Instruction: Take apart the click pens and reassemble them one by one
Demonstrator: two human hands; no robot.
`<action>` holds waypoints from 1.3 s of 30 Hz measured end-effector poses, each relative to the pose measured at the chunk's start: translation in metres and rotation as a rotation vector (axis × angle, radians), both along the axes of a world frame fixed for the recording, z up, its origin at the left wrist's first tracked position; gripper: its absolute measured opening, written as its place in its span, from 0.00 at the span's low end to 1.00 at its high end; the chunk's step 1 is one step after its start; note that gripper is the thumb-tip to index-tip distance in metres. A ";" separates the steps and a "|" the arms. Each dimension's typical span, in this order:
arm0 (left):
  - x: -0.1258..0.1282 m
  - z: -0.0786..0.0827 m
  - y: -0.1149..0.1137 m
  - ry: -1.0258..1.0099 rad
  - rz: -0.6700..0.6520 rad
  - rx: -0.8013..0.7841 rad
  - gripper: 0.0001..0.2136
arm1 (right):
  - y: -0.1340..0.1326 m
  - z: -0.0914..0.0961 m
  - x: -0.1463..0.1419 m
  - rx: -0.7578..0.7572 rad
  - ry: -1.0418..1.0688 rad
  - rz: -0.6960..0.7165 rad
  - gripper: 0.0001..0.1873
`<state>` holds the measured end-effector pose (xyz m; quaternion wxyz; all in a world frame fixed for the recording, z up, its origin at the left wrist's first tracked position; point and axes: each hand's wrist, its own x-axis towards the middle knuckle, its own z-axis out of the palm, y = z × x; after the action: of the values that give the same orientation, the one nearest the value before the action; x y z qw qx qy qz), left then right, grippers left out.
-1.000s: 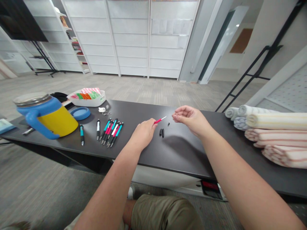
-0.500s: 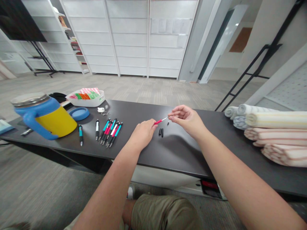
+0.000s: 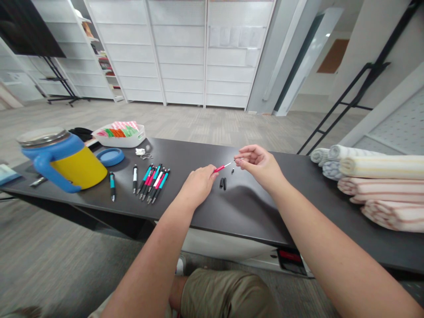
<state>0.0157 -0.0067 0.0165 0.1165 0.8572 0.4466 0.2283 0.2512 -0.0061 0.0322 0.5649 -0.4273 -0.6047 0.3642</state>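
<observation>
My left hand rests on the dark table and pinches a red pen barrel with a thin white tip pointing right. My right hand hovers just right of that tip, thumb and forefinger pinched on something tiny that I cannot make out. Two short black pen parts lie on the table below the barrel. A smaller dark piece lies beside them.
A row of several teal, red and black pens lies to the left. Farther left are a yellow mug with a blue handle, a blue lid and a white tray. Folded towels are stacked at the right.
My right hand moved left toward the tip of the red barrel and closed its pinch there. The left hand stayed in place.
</observation>
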 end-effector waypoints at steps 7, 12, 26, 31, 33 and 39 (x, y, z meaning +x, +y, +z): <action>0.000 0.001 -0.001 0.016 0.010 -0.016 0.10 | 0.000 -0.001 -0.001 -0.023 -0.019 0.019 0.26; 0.000 0.002 -0.001 0.027 0.004 -0.013 0.11 | 0.000 -0.001 -0.001 -0.026 -0.003 0.015 0.26; 0.001 0.001 -0.001 0.032 -0.012 -0.013 0.10 | 0.000 -0.005 -0.007 -0.059 -0.050 0.064 0.26; 0.000 -0.001 -0.001 0.020 -0.035 0.001 0.11 | -0.001 -0.004 -0.009 -0.075 -0.035 0.058 0.27; 0.000 -0.002 0.000 0.021 -0.045 0.009 0.11 | -0.001 -0.006 -0.010 -0.082 -0.074 0.083 0.27; -0.001 -0.005 0.001 -0.011 -0.058 0.013 0.12 | 0.000 -0.010 -0.008 -0.080 -0.179 0.121 0.26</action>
<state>0.0146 -0.0057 0.0114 0.1200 0.8693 0.4195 0.2322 0.2434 -0.0066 0.0219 0.4681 -0.4428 -0.6626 0.3818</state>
